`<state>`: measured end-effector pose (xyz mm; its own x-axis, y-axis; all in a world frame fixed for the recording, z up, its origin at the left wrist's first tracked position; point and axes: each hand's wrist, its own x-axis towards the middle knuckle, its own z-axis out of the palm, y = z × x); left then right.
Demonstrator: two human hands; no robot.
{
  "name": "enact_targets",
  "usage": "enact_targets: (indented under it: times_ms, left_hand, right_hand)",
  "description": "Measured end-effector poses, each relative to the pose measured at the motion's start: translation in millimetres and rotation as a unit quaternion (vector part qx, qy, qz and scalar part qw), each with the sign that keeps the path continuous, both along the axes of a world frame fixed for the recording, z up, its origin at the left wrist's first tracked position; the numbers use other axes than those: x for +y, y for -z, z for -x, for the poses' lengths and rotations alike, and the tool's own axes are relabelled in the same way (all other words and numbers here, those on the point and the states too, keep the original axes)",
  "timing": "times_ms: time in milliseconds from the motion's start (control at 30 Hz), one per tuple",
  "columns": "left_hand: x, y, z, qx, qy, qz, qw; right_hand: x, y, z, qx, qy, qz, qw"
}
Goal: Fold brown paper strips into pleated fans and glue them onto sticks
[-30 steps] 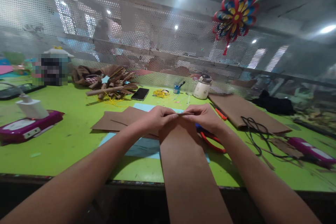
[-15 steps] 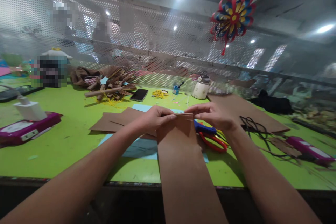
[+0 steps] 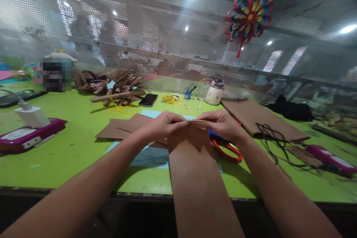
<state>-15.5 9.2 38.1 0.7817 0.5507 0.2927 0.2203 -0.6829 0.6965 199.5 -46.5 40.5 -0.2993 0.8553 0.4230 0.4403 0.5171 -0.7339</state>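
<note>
A long strip of brown paper point(image 3: 198, 171) hangs from my two hands toward me, past the table's front edge. Its far end is folded over into a narrow band. My left hand point(image 3: 169, 123) pinches the left corner of that fold between thumb and fingers. At the right corner, my right hand point(image 3: 221, 123) grips the same fold, thumb toward me. Under and beside the right hand lie scissors with red handles point(image 3: 228, 152) and a blue-handled tool point(image 3: 216, 135), partly covered. Light blue paper point(image 3: 150, 157) and more brown paper point(image 3: 114, 129) lie beneath the left forearm.
On the green table point(image 3: 80, 160) stand a white bottle point(image 3: 214, 93), a blue jar point(image 3: 187, 95) and a phone point(image 3: 148, 100). A rolled-paper bundle point(image 3: 117, 91) lies back left. Purple power strips point(image 3: 30, 137) sit at both sides; a black cord point(image 3: 273, 141) loops at right.
My right hand's fingers have closed down onto the right end of the fold, which now tilts slightly. The left hand has kept its pinch nearly in place.
</note>
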Motion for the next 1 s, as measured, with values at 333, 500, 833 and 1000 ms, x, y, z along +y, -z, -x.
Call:
enact_targets:
  times_ms: [333,500,833,1000]
  left_hand:
    - [0.1,-0.4,-0.5,-0.009,-0.018,-0.009,1.0]
    - [1.9,1.2,-1.5,-0.013,-0.029,0.001,0.999]
    - [0.5,4.2,-5.9,-0.018,-0.029,-0.028,0.999]
    - [1.4,7.4,-6.7,-0.028,-0.037,-0.031,0.998]
  right_hand:
    - [-3.3,-10.1,-8.5,-0.033,0.013,0.027,0.999]
    - [-3.3,-13.3,-16.7,0.009,0.02,0.041,0.999]
    - [-4.1,-3.3,16.7,-0.047,0.075,-0.01,0.996]
    - [-2.5,-1.9,16.3,-0.031,0.107,-0.037,0.993]
